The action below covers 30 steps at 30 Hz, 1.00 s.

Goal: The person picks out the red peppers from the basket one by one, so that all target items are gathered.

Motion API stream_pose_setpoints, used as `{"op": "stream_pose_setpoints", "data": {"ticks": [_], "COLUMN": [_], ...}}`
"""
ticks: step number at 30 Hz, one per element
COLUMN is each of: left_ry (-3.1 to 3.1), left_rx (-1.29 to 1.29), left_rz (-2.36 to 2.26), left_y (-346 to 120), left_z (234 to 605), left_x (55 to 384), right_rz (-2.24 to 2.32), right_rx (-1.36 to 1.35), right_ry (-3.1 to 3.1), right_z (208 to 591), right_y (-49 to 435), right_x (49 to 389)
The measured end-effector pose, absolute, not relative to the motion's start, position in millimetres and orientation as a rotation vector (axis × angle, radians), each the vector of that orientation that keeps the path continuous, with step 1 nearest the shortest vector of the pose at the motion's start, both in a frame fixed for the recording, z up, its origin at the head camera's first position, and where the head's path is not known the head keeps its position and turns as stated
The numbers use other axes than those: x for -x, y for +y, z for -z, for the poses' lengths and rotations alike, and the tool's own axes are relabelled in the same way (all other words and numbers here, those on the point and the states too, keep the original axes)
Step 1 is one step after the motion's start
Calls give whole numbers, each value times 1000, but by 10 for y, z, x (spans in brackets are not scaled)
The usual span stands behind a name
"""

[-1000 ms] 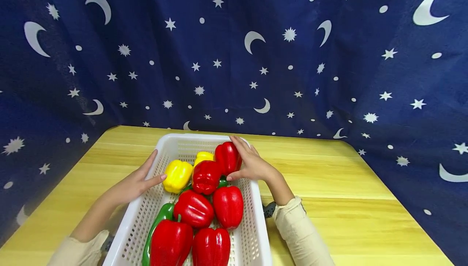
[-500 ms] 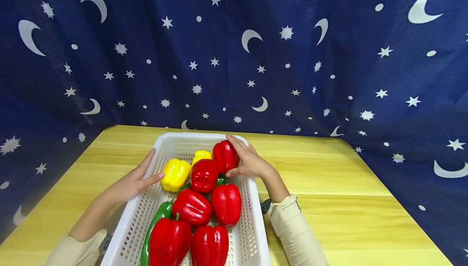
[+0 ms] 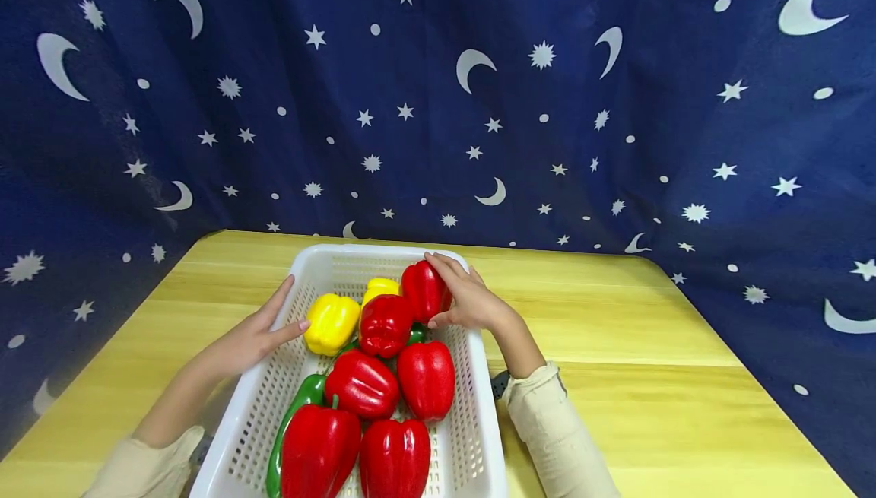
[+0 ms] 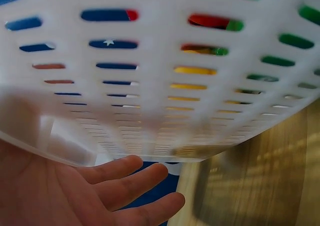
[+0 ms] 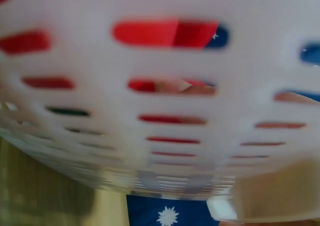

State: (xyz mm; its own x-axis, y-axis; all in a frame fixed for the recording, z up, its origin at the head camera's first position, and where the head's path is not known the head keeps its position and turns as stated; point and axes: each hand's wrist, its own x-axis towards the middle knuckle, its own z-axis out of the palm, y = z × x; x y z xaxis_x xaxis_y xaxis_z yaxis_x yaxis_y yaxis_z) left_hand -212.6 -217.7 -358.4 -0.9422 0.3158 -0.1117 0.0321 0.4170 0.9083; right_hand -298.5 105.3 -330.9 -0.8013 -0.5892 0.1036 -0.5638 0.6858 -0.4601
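Observation:
A white plastic basket with slotted walls holds several shiny bell peppers. At its left rim is my left hand, thumb inside near a yellow bell pepper, other fingers outside. Those fingers are straight below the rim in the left wrist view. My right hand lies over the far right rim, its forefinger and thumb beside a red bell pepper. Whether they press that pepper cannot be told. Mostly the basket wall fills the right wrist view, hiding most of that hand.
More red bell peppers, part of another yellow pepper and a long green pepper lie in the basket. Underneath is a wooden table. A dark blue curtain with moons and stars hangs behind it.

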Motion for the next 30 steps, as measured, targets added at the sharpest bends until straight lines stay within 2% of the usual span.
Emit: {"op": "stream_pose_setpoints", "data": {"ticks": [30], "left_ry": [2446], "left_rx": [-379], "left_rz": [-1471], "left_y": [-2220], "left_z": [3572], "left_x": [2109], "right_rz": [749], "right_rx": [1043], "right_ry": [2905], "right_z": [3299], "right_y": [1095], "right_x": [2976]}}
